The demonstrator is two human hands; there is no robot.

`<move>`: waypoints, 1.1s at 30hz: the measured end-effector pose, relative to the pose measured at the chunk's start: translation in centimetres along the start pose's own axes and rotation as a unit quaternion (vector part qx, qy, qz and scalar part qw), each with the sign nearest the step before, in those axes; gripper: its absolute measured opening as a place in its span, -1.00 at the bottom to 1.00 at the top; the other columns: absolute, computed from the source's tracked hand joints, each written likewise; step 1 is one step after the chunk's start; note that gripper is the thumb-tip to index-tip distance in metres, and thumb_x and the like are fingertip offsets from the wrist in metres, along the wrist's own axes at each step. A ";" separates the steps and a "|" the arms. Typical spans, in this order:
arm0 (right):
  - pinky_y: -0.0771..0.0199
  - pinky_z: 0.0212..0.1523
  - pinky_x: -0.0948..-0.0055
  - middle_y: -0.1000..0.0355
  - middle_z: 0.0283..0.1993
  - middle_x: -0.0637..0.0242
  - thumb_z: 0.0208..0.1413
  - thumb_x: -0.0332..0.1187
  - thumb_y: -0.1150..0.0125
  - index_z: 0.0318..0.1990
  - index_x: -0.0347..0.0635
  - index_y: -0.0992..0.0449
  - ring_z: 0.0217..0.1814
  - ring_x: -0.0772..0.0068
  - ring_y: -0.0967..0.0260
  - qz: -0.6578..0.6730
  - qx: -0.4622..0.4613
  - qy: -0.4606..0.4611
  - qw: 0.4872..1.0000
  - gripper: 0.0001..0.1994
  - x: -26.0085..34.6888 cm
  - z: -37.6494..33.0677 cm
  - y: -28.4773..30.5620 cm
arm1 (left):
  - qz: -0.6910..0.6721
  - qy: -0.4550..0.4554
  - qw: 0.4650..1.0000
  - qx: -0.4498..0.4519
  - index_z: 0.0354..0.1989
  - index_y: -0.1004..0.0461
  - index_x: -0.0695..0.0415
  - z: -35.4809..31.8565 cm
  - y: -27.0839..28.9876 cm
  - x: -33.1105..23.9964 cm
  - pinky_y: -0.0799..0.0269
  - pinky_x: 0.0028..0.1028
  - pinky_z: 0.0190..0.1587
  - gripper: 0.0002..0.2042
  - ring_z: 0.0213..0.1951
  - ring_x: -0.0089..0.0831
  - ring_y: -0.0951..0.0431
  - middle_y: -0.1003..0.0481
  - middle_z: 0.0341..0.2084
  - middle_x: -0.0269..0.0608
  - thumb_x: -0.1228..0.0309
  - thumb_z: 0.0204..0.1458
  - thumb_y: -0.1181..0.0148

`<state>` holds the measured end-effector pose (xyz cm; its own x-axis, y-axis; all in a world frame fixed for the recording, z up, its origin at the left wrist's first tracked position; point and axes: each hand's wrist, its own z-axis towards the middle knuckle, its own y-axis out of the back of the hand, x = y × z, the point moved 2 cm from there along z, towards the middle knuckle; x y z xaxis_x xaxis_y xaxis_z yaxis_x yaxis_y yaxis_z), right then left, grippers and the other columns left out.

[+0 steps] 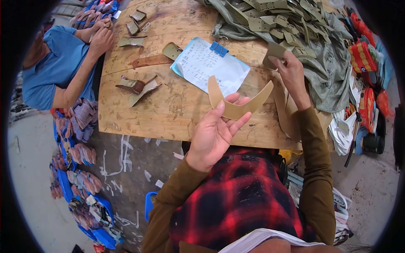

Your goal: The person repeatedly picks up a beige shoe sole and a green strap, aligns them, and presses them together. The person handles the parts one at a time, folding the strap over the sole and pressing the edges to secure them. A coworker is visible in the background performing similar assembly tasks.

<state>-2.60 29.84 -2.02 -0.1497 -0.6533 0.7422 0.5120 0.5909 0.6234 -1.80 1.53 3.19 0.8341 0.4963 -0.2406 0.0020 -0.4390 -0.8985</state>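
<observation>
My left hand (213,133), palm up, holds a tan U-shaped shoe piece (237,110) between thumb and fingers, its two pointed ends facing away from me. To the right, my right hand (292,75) pinches an olive-green shoe piece (274,54) by its near edge, just above the tabletop. Beyond it, a large heap of similar olive pieces (274,21), some with punched holes, lies on a grey-green sack (318,78). A clipped, handwritten sheet (211,65) rests on the table behind the tan piece, with one olive piece (172,51) at its left corner.
Several loose shoe pieces (141,90) lie on the left of the wooden table (168,116). A co-worker in a blue shirt (67,55) sits at its left edge. Blue crates (65,185) of bundled pieces stand on the floor. Red packages (362,57) and white strips (341,130) crowd the right side.
</observation>
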 end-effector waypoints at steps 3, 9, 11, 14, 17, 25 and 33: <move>-0.36 -0.41 0.37 -0.46 -0.47 0.10 0.12 -0.33 -0.24 -0.13 -0.30 -0.44 -0.48 0.38 -0.41 -0.099 0.011 0.061 0.993 -0.75 0.2 -1.0 0.6 | -0.005 0.010 1.000 -0.012 0.26 -0.14 0.35 0.0 0.0 0.2 -0.19 -0.14 0.39 -0.57 0.34 -0.13 -0.19 -0.18 0.27 0.20 0.29 0.37 0.21; -0.41 -0.34 0.50 -0.54 -0.27 0.21 0.08 -0.45 -0.29 -0.12 -0.34 -0.44 -0.33 0.46 -0.48 0.252 -0.070 -0.081 0.962 -0.76 8.9 -6.1 6.8 | 0.021 0.030 0.999 -0.008 0.28 -0.15 0.29 0.2 0.0 1.4 -0.20 -0.15 0.38 -0.56 0.31 -0.14 -0.23 -0.22 0.25 0.15 0.24 0.37 0.23; -0.41 -0.32 0.58 -0.53 -0.22 0.27 0.04 -0.51 -0.31 -0.10 -0.35 -0.44 -0.33 0.49 -0.47 0.299 0.016 -0.106 0.948 -0.72 11.8 -9.0 6.5 | 0.021 0.056 0.998 -0.011 0.29 -0.15 0.25 0.7 0.0 2.3 -0.23 -0.19 0.35 -0.56 0.30 -0.20 -0.25 -0.25 0.25 0.05 0.22 0.37 0.24; -0.49 -0.31 0.48 -0.53 -0.21 0.17 0.04 -0.53 -0.32 -0.03 -0.36 -0.44 -0.31 0.34 -0.53 0.150 0.093 0.113 0.978 -0.67 11.3 -10.8 4.8 | 0.026 0.080 0.996 -0.001 0.27 -0.21 0.21 0.9 -0.5 3.2 -0.30 -0.26 0.29 -0.58 0.21 -0.33 -0.35 -0.35 0.17 -0.07 0.21 0.37 0.21; -0.53 -0.30 0.38 -0.53 -0.20 0.12 0.02 -0.53 -0.33 0.00 -0.34 -0.44 -0.27 0.21 -0.57 0.091 0.087 0.134 0.983 -0.65 10.8 -11.5 3.9 | 0.037 0.081 0.996 0.002 0.26 -0.25 0.18 0.8 -0.9 3.6 -0.31 -0.30 0.26 -0.58 0.16 -0.38 -0.40 -0.40 0.12 -0.13 0.20 0.37 0.21; -0.55 -0.24 0.35 -0.55 -0.16 0.10 0.03 -0.52 -0.34 0.00 -0.31 -0.45 -0.19 0.14 -0.58 0.083 0.081 0.130 0.985 -0.65 10.7 -12.0 3.9 | 0.047 0.083 0.995 0.001 0.26 -0.25 0.18 0.7 -0.5 3.8 -0.27 -0.29 0.27 -0.58 0.16 -0.38 -0.41 -0.41 0.12 -0.14 0.19 0.38 0.24; -0.56 -0.22 0.35 -0.57 -0.12 0.17 0.05 -0.54 -0.31 0.00 -0.30 -0.43 -0.17 0.16 -0.57 0.107 0.098 0.118 0.982 -0.66 10.7 -12.1 3.7 | 0.071 0.088 0.994 -0.001 0.26 -0.26 0.18 0.8 -0.5 3.8 -0.29 -0.31 0.26 -0.58 0.15 -0.40 -0.41 -0.41 0.13 -0.16 0.19 0.38 0.25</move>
<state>7.92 19.34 5.28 0.1553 -0.5825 0.7979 0.3346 0.7910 0.5123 0.94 4.19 2.46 0.9093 0.2913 -0.2973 -0.1221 -0.4961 -0.8596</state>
